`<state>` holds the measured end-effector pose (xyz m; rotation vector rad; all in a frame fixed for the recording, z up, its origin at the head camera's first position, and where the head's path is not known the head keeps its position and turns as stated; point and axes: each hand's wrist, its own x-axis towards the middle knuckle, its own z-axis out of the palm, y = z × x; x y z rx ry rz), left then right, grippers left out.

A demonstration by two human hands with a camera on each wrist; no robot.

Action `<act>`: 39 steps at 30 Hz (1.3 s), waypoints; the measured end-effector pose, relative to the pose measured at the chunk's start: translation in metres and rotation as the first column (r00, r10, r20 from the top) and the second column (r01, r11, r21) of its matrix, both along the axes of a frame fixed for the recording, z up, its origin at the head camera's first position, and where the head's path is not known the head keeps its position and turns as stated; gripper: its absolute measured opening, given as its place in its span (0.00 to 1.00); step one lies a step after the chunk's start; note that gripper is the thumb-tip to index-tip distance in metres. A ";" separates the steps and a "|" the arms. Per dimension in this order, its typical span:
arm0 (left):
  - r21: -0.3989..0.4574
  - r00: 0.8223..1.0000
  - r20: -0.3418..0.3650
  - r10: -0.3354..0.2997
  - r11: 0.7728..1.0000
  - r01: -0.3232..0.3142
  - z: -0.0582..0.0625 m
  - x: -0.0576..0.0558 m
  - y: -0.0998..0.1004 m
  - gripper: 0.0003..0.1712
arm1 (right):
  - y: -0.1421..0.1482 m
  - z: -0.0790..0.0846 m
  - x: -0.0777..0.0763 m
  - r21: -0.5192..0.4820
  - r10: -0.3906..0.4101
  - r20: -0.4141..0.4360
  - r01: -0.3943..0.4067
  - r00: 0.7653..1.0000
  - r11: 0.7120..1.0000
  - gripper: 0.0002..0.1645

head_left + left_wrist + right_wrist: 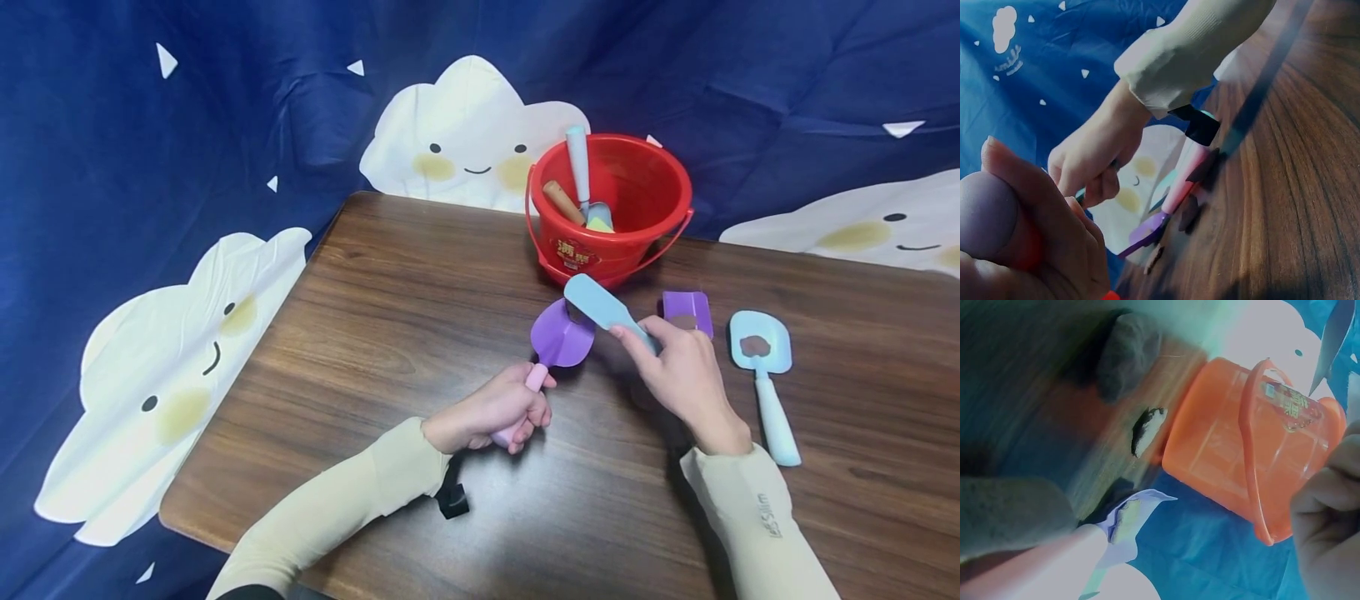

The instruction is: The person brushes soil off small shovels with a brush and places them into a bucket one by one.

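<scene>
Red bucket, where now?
Head view, right of centre: the red bucket stands near the table's far edge, beyond the blue scoop in the right hand.

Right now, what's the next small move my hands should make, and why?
I'd perhaps draw the light-blue flat-bladed tool in your right hand gently toward the pink-handled purple scoop in your left hand, nudging the small brown piece inward: in the head view, it shows beside the tool, at the scoop's far edge.
</scene>
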<state>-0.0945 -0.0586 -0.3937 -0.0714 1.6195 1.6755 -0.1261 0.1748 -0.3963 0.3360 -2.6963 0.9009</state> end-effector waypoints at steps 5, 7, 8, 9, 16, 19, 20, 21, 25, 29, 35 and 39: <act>0.000 1.000 -0.006 -0.001 1.000 0.001 0.000 -0.001 -0.001 0.39 | 0.000 0.001 0.001 0.024 0.069 0.117 -0.072 0.991 0.997 0.19; 0.000 1.000 -0.008 0.001 1.000 -0.001 0.000 -0.001 -0.001 0.39 | -0.001 0.001 0.001 0.045 0.135 0.180 -0.145 0.974 0.988 0.19; 0.000 1.000 -0.008 0.003 1.000 -0.003 0.000 -0.002 -0.001 0.39 | -0.002 0.001 0.001 0.051 0.165 0.210 -0.179 0.964 0.982 0.19; 0.002 1.000 -0.008 0.003 1.000 -0.003 0.000 -0.002 -0.001 0.39 | -0.003 0.001 0.001 0.055 0.188 0.237 -0.206 0.953 0.977 0.19; -0.009 1.000 -0.010 -0.024 1.000 0.024 -0.002 0.002 -0.003 0.36 | -0.004 0.000 -0.001 0.112 0.165 0.246 -0.197 0.955 0.974 0.21; -0.008 1.000 -0.005 -0.027 1.000 0.027 -0.004 0.004 -0.004 0.36 | -0.002 -0.001 -0.002 0.129 0.139 0.231 -0.172 0.963 0.977 0.23; -0.005 1.000 -0.002 -0.026 1.000 0.026 -0.005 0.004 -0.004 0.36 | -0.002 -0.001 -0.003 0.134 0.129 0.231 -0.163 0.964 0.978 0.23; -0.004 1.000 -0.002 -0.024 1.000 0.024 -0.005 0.004 -0.005 0.36 | -0.001 -0.001 -0.003 0.136 0.121 0.232 -0.156 0.965 0.978 0.24; -0.003 1.000 -0.001 -0.019 1.000 0.019 -0.007 0.004 -0.006 0.36 | 0.000 0.001 -0.003 0.144 0.103 0.233 -0.139 0.967 0.980 0.25; -0.007 1.000 0.007 -0.012 1.000 0.012 -0.007 0.004 -0.006 0.36 | 0.001 0.000 -0.003 0.155 0.079 0.201 -0.111 0.976 0.982 0.26; -0.016 1.000 0.010 0.005 1.000 -0.005 -0.009 0.003 -0.007 0.37 | 0.005 -0.002 -0.003 0.142 -0.003 0.114 -0.013 0.993 0.990 0.26; -0.020 1.000 0.006 0.009 1.000 -0.009 -0.011 0.002 -0.009 0.36 | 0.008 -0.002 -0.003 0.114 -0.053 0.046 0.048 0.998 0.992 0.24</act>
